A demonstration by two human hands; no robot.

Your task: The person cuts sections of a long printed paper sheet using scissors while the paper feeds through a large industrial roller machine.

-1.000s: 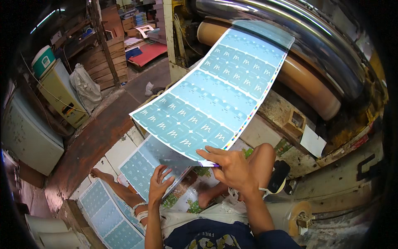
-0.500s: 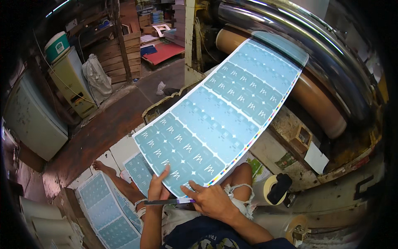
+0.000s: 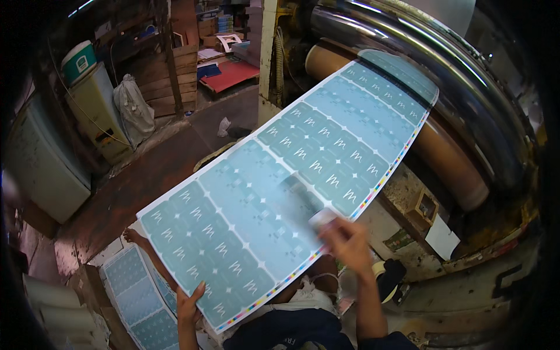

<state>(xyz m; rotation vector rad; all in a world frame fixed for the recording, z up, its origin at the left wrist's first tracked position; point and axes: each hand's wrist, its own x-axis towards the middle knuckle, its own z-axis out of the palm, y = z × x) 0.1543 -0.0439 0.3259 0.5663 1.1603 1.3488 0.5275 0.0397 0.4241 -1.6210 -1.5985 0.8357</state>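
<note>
A long printed sheet (image 3: 245, 169), teal and pale blue with white script marks and a strip of colour patches along one edge, slopes down from the shiny metal roller (image 3: 420, 64) toward me. My left hand (image 3: 188, 306) pinches its near lower edge, thumb on top. My right hand (image 3: 345, 239) is closed around the white and purple handle of a knife (image 3: 322, 220) by the sheet's right edge. Its dark blade is smeared by motion over the print. The fingertips of my left hand beneath the sheet are hidden.
Similar printed sheets (image 3: 137, 297) lie at the lower left, beside my leg. A brown roller (image 3: 449, 154) sits below the metal one. On the machine's ledge are a small wooden box (image 3: 424, 203) and a white paper (image 3: 441, 238). A tape roll (image 3: 380, 274) is beyond my right forearm.
More of the sheet now hangs out from the rollers, its near end drawn down and left with my left hand. My right hand has moved up and right with the knife, off the near end.
</note>
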